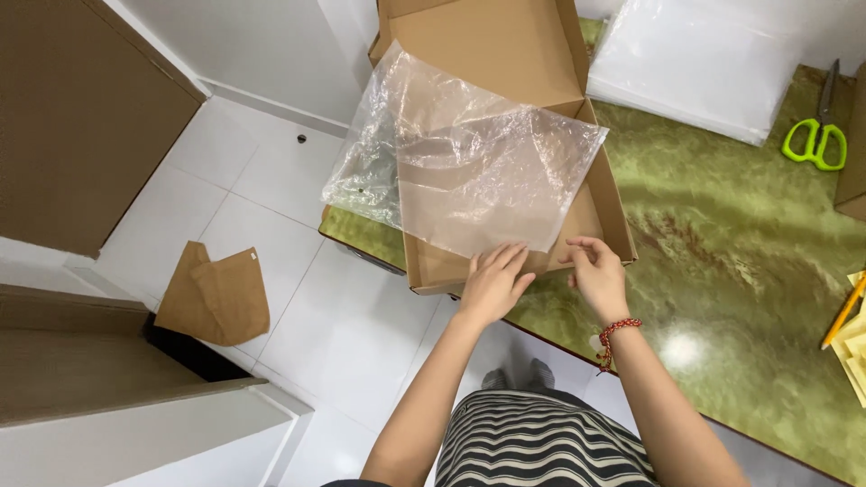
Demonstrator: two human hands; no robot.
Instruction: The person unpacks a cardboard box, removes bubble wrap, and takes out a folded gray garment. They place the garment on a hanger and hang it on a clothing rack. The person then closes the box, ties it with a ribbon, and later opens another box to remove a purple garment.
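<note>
Both hands, left hand (492,281) and right hand (596,273), seemingly pinch the clear plastic bag (469,158) (keep its edge taut) over the cardboard box (514,45).

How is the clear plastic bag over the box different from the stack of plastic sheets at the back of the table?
The clear plastic bag is crumpled and see-through, draped over the open cardboard box; the stack of plastic sheets lies flat on the green table and looks milky white. The left hand and right hand are at the bag's near edge; nothing touches the stack. Both are thin, glossy plastic.
</note>
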